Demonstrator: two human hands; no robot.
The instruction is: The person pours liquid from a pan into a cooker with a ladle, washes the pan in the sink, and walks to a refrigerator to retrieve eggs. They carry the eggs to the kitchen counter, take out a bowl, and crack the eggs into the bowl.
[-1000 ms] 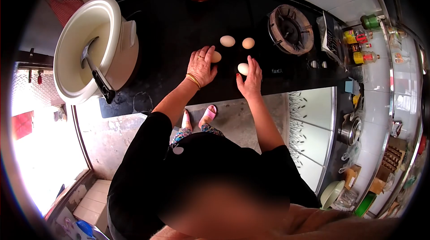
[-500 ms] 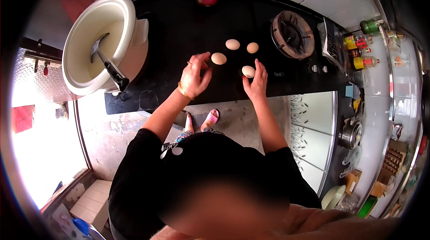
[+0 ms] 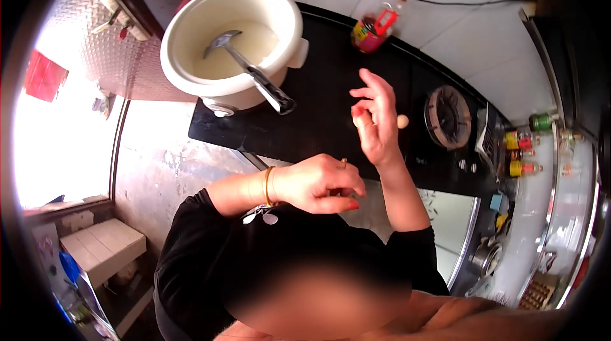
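Note:
My right hand (image 3: 379,121) is raised over the black counter, fingers spread, holding nothing visible. Just right of it lies a pale egg (image 3: 402,121). A small part of another egg (image 3: 356,122) shows at its left side; the hand hides any others. Nearer my body, in front of the counter's edge, is my left hand (image 3: 321,185), back upward. Its fingers are loosely bent with the thumb apart, and nothing shows in them. Beyond it stands a large cream pot (image 3: 175,64) with whitish contents. A metal kitchen utensil (image 3: 245,67) leans inside, its dark handle over the rim.
A gas burner (image 3: 447,117) sits at the right of the counter (image 3: 318,118). Against the tiled wall stands a bottle (image 3: 375,26) with a red handle. Several bottles (image 3: 523,150) line the far right. A tiled ledge (image 3: 105,248) is at lower left.
The view has swung left. My right hand has left the egg it was touching and risen, fingers spreading. My left hand has drawn back from the eggs towards my body.

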